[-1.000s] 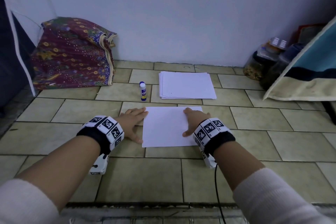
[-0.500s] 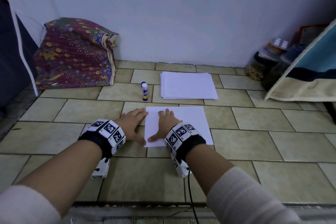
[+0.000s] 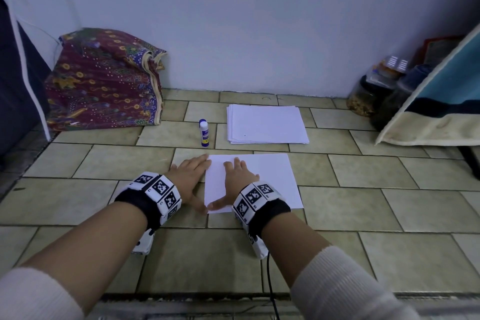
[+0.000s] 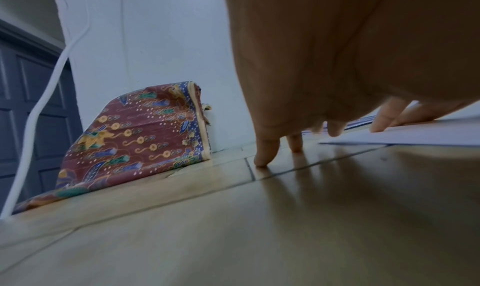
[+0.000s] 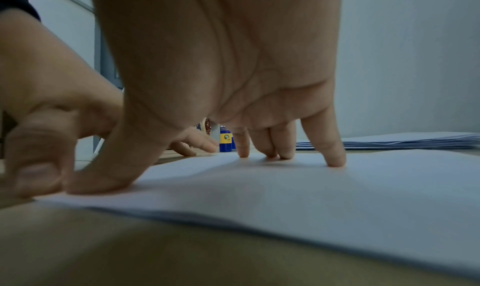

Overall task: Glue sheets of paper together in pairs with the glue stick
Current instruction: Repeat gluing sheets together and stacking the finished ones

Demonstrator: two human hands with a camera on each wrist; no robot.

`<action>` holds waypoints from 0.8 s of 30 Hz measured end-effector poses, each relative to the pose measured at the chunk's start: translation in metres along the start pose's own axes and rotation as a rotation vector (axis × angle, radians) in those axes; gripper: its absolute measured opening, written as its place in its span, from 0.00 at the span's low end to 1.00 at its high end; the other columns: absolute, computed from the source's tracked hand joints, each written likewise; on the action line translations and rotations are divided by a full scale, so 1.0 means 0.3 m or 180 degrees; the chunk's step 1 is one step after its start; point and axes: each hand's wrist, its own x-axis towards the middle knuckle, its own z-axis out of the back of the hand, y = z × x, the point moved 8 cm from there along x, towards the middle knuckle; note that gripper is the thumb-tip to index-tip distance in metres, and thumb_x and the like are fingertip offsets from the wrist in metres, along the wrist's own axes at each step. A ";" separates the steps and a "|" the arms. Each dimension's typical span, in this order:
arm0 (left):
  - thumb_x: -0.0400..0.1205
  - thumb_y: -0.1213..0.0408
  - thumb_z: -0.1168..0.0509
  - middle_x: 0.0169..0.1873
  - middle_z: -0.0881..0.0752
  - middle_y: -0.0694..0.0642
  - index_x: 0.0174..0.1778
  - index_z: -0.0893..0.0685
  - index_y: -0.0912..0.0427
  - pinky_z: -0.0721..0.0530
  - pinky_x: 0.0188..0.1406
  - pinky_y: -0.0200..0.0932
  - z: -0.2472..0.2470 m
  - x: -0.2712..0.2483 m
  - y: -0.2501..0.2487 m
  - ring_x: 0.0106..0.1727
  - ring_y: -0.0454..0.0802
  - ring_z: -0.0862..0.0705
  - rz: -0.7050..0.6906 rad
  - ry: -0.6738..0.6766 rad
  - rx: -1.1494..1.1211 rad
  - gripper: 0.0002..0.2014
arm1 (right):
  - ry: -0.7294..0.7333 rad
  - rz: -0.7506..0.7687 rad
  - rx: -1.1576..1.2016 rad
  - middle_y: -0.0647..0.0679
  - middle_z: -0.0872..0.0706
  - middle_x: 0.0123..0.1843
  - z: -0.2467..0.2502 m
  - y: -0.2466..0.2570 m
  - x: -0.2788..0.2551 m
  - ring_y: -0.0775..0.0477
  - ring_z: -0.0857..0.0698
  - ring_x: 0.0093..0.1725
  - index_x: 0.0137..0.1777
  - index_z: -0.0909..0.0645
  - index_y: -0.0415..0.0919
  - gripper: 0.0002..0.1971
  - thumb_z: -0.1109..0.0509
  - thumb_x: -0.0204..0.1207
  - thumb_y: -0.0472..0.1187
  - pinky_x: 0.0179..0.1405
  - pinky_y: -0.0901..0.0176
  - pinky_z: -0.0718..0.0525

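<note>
- The left hand (image 4: 324, 65) fills the upper right of the view, seen from below, fingers pointing down and spread.
- One fingertip (image 4: 262, 159) touches the tiled floor (image 4: 233, 229) at a grout line.
- To the right, a white paper sheet (image 4: 420, 134) lies flat on the floor; the right hand (image 4: 405, 114) has its straight fingers on it.
- On the far left, a patterned cloth bundle (image 4: 135, 143) leans by the pale wall (image 4: 155, 44).
- A white cable (image 4: 44, 106) runs down beside a dark panelled door (image 4: 26, 106).
</note>
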 end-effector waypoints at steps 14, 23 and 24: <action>0.67 0.34 0.27 0.85 0.55 0.48 0.85 0.56 0.55 0.47 0.81 0.64 0.037 -0.016 -0.018 0.84 0.53 0.55 0.0088 0.0226 0.0553 0.60 | -0.0322 -0.0520 0.0366 0.43 0.22 0.68 0.130 -0.353 -0.046 0.41 0.23 0.66 0.74 0.38 0.43 0.45 0.19 0.62 0.57 0.59 0.50 0.21; 0.78 0.42 0.34 0.65 0.22 0.50 0.69 0.23 0.49 0.24 0.62 0.50 0.154 0.026 -0.134 0.68 0.52 0.26 -0.0291 -0.0235 0.0440 0.26 | -0.0194 -0.0278 -0.0869 0.36 0.32 0.72 0.099 -0.206 -0.034 0.35 0.34 0.72 0.76 0.35 0.44 0.24 0.38 0.79 0.39 0.69 0.46 0.33; 0.79 0.44 0.33 0.68 0.24 0.49 0.72 0.25 0.49 0.25 0.66 0.53 0.147 0.029 -0.159 0.71 0.52 0.28 -0.0397 -0.0293 0.0394 0.26 | -0.0181 -0.0165 -0.0826 0.37 0.30 0.72 0.092 -0.179 -0.030 0.36 0.34 0.72 0.77 0.36 0.43 0.25 0.40 0.79 0.38 0.71 0.47 0.34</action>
